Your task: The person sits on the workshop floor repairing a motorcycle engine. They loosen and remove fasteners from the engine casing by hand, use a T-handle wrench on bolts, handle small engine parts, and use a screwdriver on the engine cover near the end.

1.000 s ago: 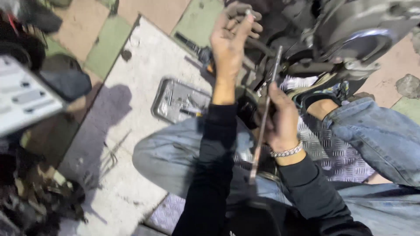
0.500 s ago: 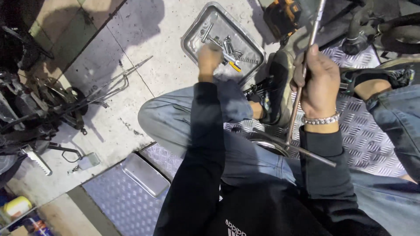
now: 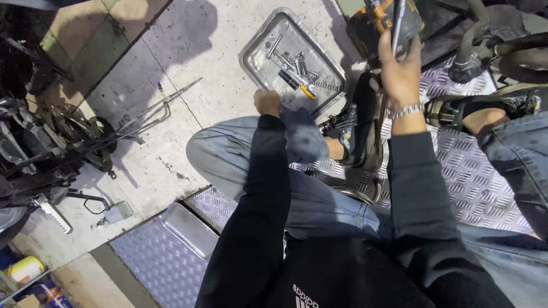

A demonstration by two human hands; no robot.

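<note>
My left hand (image 3: 267, 102) is curled over the near edge of a dented metal tray (image 3: 253, 52) on the concrete floor. Its fingers point down and away, so what they hold is hidden. The tray carries sockets, bolts and a small yellow-handled screwdriver (image 3: 307, 91). My right hand (image 3: 401, 71), with a bead bracelet at the wrist, is shut on a long thin metal tool (image 3: 397, 23) that stands upright. That hand is raised beside an orange and black power tool (image 3: 371, 24). Both arms are in black sleeves above my jeans.
Dark dismantled machine parts (image 3: 54, 148) and a bent wire rack (image 3: 149, 113) lie at the left. A second, empty metal tray (image 3: 189, 229) rests on diamond plate (image 3: 149, 268). My sandalled foot (image 3: 476, 114) is at the right, near black hoses (image 3: 471, 40). A yellow can (image 3: 25, 268) is bottom left.
My left hand has dropped from the machine down to the tray, then drawn back to its near edge. My right hand has kept the long tool and risen. The view swung down and left.
</note>
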